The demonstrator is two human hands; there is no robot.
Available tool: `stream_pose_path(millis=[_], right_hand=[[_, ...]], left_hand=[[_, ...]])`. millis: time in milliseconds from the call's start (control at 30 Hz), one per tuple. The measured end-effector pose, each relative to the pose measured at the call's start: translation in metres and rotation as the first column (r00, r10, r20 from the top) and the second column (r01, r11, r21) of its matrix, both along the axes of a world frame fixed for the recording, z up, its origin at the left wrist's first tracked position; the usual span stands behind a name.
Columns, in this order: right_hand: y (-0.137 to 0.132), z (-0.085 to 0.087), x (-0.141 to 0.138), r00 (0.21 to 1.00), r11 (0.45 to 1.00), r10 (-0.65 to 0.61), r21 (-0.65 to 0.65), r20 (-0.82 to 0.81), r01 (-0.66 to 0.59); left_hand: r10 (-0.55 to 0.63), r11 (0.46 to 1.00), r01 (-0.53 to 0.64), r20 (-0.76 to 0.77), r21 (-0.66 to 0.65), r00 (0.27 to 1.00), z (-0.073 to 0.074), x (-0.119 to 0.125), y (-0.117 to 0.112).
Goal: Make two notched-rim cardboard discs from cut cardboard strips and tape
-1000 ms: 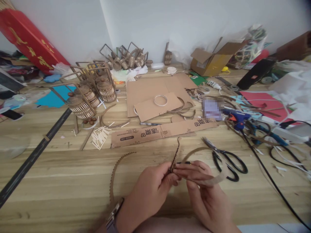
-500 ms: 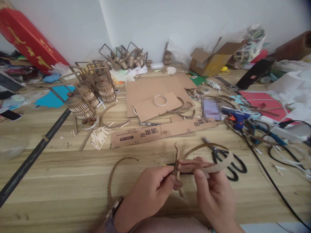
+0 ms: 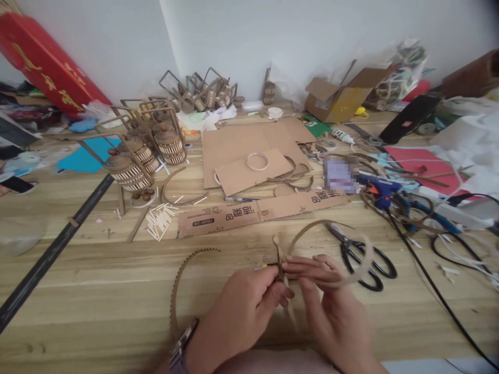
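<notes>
Near the table (image 3: 97, 296) edge, left hand (image 3: 249, 306) and right hand (image 3: 331, 311) both pinched the cardboard strip (image 3: 307, 227), apparently at its overlap; slack grip risked the loop springing open.

Left hand (image 3: 249, 306) and right hand (image 3: 331, 309) meet, fingers (image 3: 307, 264) pinched closed, tips touching.

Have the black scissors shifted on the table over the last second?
No. The black scissors lie where they were, with the same gap below the printed cardboard strip.
</notes>
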State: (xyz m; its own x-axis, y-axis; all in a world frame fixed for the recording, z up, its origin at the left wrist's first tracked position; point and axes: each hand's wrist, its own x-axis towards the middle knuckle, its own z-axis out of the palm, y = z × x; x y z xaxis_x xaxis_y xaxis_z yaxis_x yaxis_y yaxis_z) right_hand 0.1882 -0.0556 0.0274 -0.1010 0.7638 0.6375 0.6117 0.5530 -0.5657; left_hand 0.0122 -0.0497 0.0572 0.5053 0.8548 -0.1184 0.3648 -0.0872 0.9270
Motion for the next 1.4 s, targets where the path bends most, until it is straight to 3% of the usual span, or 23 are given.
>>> stream_pose_path(millis=[100,167,267,400,567,633,767,833,1033,1233,1400], right_hand=[[-0.0008,-0.0002,-0.0005,0.978,0.99,-0.052,-0.138,-0.203,0.024],[-0.0016,-0.0005,-0.0012,0.966,0.989,-0.028,-0.149,-0.259,-0.011],[-0.0036,-0.0012,-0.0008,0.987,0.996,0.023,-0.079,-0.162,-0.036],[-0.0041,-0.0011,0.0016,0.995,0.995,0.093,0.039,0.034,-0.094],[-0.0009,-0.0005,0.0019,0.987,0.992,0.062,0.098,0.15,-0.077],[-0.0011,-0.0004,0.0013,0.991,0.996,0.037,0.075,0.125,-0.047],[-0.0038,-0.0012,-0.0006,0.991,0.998,-0.023,-0.053,-0.133,0.017],[-0.0055,-0.0026,-0.0011,0.979,0.996,-0.02,-0.086,-0.204,0.002],[-0.0037,-0.0013,0.0004,0.994,0.994,0.106,0.04,-0.025,-0.105],[0.0001,0.0059,-0.0006,0.994,0.993,0.064,0.093,0.088,-0.072],[-0.0041,0.0021,-0.0029,0.984,0.997,-0.015,-0.076,-0.176,0.002]], left_hand=[[-0.115,0.993,0.116,0.057,-0.024,0.992,0.0043,-0.0031,0.0001],[-0.091,0.995,0.092,0.027,-0.031,0.995,0.0054,-0.0034,0.0],[-0.002,1.0,0.001,-0.022,-0.025,1.0,0.0037,-0.0012,-0.0002],[0.033,0.999,-0.033,0.046,-0.01,0.998,-0.001,0.0022,-0.0006],[0.06,0.997,-0.058,-0.033,0.04,0.998,-0.0017,0.0039,-0.0027],[0.035,0.999,-0.034,-0.022,0.042,0.999,0.0002,0.0038,-0.0034],[-0.051,0.999,0.051,-0.002,-0.005,0.999,0.0042,0.0025,-0.0031],[-0.035,0.999,0.035,0.007,-0.038,0.999,0.0048,0.0021,-0.0025],[0.055,0.998,-0.055,0.002,0.017,0.998,-0.0004,0.0032,-0.0029],[0.069,0.995,-0.065,-0.054,0.072,0.996,-0.002,0.004,-0.0043],[-0.021,1.0,0.022,0.058,-0.015,0.998,0.0008,0.0023,-0.0038]])
